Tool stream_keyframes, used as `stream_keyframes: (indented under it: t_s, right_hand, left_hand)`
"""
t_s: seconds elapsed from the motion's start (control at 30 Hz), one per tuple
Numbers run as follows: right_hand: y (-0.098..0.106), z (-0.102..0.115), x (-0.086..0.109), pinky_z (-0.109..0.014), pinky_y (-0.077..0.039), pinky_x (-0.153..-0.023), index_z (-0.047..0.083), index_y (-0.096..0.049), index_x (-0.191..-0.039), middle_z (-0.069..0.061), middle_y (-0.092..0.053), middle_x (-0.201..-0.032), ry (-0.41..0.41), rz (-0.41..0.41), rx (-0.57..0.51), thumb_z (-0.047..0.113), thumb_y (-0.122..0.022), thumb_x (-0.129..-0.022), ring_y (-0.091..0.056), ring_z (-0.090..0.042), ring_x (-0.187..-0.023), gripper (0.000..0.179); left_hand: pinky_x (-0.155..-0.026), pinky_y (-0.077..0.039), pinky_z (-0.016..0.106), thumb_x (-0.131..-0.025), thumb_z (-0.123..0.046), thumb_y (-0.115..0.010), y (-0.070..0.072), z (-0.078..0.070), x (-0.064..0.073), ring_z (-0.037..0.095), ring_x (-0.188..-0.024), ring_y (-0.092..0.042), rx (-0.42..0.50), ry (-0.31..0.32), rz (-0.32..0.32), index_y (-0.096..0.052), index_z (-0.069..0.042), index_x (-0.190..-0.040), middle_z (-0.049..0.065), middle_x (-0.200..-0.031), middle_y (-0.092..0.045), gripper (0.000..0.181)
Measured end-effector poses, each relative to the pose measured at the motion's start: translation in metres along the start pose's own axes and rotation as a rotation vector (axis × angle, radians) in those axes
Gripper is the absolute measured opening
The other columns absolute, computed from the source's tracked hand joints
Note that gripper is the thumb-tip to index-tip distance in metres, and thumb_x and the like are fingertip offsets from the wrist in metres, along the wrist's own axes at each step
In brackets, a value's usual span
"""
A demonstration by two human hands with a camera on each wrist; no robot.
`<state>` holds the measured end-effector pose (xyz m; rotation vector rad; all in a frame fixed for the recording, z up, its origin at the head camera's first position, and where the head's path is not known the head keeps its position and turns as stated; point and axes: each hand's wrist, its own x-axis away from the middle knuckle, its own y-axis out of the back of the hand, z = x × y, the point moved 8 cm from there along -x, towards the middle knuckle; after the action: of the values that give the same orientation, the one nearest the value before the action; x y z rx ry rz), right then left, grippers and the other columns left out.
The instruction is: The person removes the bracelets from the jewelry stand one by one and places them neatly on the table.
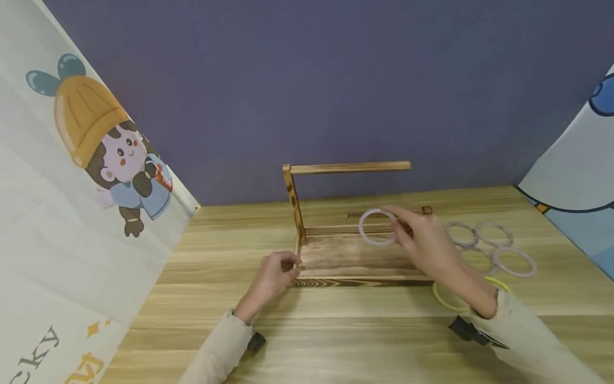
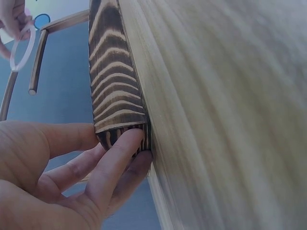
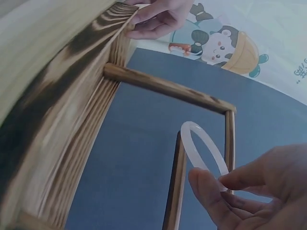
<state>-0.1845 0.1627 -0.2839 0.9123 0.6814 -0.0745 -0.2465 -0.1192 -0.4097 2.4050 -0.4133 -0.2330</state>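
A brown wood-grained stand (image 1: pixel 360 256) has a low base, a post at its left end and a top bar (image 1: pixel 350 167) running right. A lower rod (image 1: pixel 352 215) points left from a dark block. My left hand (image 1: pixel 273 274) grips the base's front left corner; the left wrist view shows fingers (image 2: pixel 117 158) curled on its striped end. Between thumb and fingertips, my right hand (image 1: pixel 424 240) pinches a pale translucent bangle (image 1: pixel 362 229), raised above the base. This bangle (image 3: pixel 194 151) overlaps the lower rod (image 3: pixel 173 191) in the right wrist view.
Several pale purple bangles (image 1: pixel 527 273) lie in a cluster on the wooden table (image 1: pixel 216 288), right of the stand. A yellow ring (image 1: pixel 446 305) lies partly under my right forearm. A dark blue panel (image 1: pixel 326 80) stands behind, with cartoon-printed sheets at both sides.
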Motion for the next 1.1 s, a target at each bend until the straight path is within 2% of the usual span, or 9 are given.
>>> stream_keyframes:
  t_s: [0.17, 0.23, 0.37, 0.5, 0.63, 0.73, 0.83, 0.97, 1.1]
  right_hand:
    - [0.014, -0.010, 0.013, -0.020, -0.033, -0.036, 0.006, -0.063, -0.131, 0.002, -0.061, -0.066, 0.013, -0.018, 0.023, -0.006, -0.061, -0.094, -0.038, 0.001, -0.042, 0.038]
    - [0.020, -0.014, 0.018, -0.020, -0.034, -0.036, 0.007, -0.063, -0.130, 0.001, -0.063, -0.068, 0.011, -0.025, 0.047, -0.006, -0.063, -0.093, -0.044, 0.001, -0.045, 0.039]
    - [0.032, -0.029, 0.031, -0.021, -0.036, -0.039, 0.006, -0.060, -0.130, -0.006, -0.071, -0.079, -0.059, 0.017, 0.063, -0.004, -0.063, -0.094, -0.058, -0.007, -0.058, 0.038]
    - [0.043, -0.046, 0.046, -0.021, -0.042, -0.043, 0.004, -0.058, -0.130, -0.011, -0.073, -0.085, -0.093, 0.031, 0.075, -0.006, -0.063, -0.093, -0.065, -0.013, -0.063, 0.038]
    - [0.056, -0.065, 0.062, -0.019, -0.049, -0.047, 0.004, -0.058, -0.128, -0.016, -0.074, -0.088, -0.130, 0.022, 0.084, -0.008, -0.064, -0.092, -0.068, -0.009, -0.064, 0.039]
    - [0.063, -0.083, 0.076, -0.019, -0.052, -0.049, 0.002, -0.057, -0.129, -0.022, -0.073, -0.090, -0.200, 0.045, 0.039, -0.009, -0.060, -0.093, -0.067, -0.004, -0.066, 0.037]
    - [0.070, -0.099, 0.090, -0.017, -0.050, -0.048, 0.000, -0.057, -0.127, -0.024, -0.072, -0.088, -0.233, 0.037, 0.048, -0.011, -0.060, -0.092, -0.065, 0.000, -0.064, 0.037]
    - [0.082, -0.116, 0.108, -0.013, -0.043, -0.045, 0.000, -0.060, -0.124, -0.021, -0.073, -0.083, -0.242, 0.005, 0.121, -0.011, -0.063, -0.089, -0.060, 0.006, -0.059, 0.036]
    - [0.087, -0.135, 0.124, -0.014, -0.041, -0.043, -0.001, -0.061, -0.121, -0.019, -0.072, -0.078, -0.265, 0.015, 0.147, -0.012, -0.064, -0.089, -0.057, 0.009, -0.056, 0.035]
  left_hand:
    - [-0.067, -0.059, 0.025, -0.091, 0.000, -0.069, 0.003, 0.004, 0.000, 0.028, -0.100, -0.068, 0.026, 0.016, -0.012, -0.072, -0.004, -0.107, 0.012, -0.108, -0.072, 0.017]
    - [-0.068, -0.059, 0.026, -0.090, 0.000, -0.069, 0.004, 0.005, 0.000, 0.027, -0.099, -0.068, 0.019, 0.013, -0.019, -0.072, -0.004, -0.107, 0.012, -0.107, -0.072, 0.017]
    - [-0.072, -0.060, 0.028, -0.090, -0.001, -0.070, 0.002, 0.006, 0.001, 0.027, -0.100, -0.069, 0.006, 0.007, -0.018, -0.072, -0.005, -0.106, 0.012, -0.106, -0.072, 0.017]
    - [-0.070, -0.060, 0.027, -0.090, 0.000, -0.070, -0.001, 0.007, 0.001, 0.029, -0.102, -0.068, 0.026, 0.011, -0.008, -0.072, -0.004, -0.106, 0.013, -0.107, -0.072, 0.017]
    - [-0.071, -0.060, 0.027, -0.090, 0.000, -0.070, -0.003, 0.007, 0.001, 0.029, -0.102, -0.068, 0.026, 0.011, -0.008, -0.072, -0.004, -0.106, 0.012, -0.107, -0.072, 0.017]
    - [-0.074, -0.060, 0.028, -0.090, 0.000, -0.070, -0.003, 0.007, 0.001, 0.030, -0.102, -0.068, 0.017, 0.011, -0.011, -0.072, -0.004, -0.106, 0.012, -0.107, -0.072, 0.017]
    - [-0.073, -0.060, 0.028, -0.090, 0.000, -0.070, -0.003, 0.006, 0.001, 0.030, -0.102, -0.068, 0.014, 0.010, -0.013, -0.072, -0.003, -0.106, 0.012, -0.107, -0.072, 0.017]
    - [-0.071, -0.060, 0.026, -0.090, 0.000, -0.070, -0.002, 0.002, 0.000, 0.030, -0.102, -0.068, 0.009, 0.005, -0.010, -0.072, -0.003, -0.107, 0.013, -0.108, -0.072, 0.017]
    - [-0.071, -0.059, 0.027, -0.091, 0.000, -0.069, -0.002, 0.000, 0.000, 0.031, -0.104, -0.067, 0.011, 0.013, -0.002, -0.072, -0.004, -0.108, 0.013, -0.110, -0.071, 0.017]
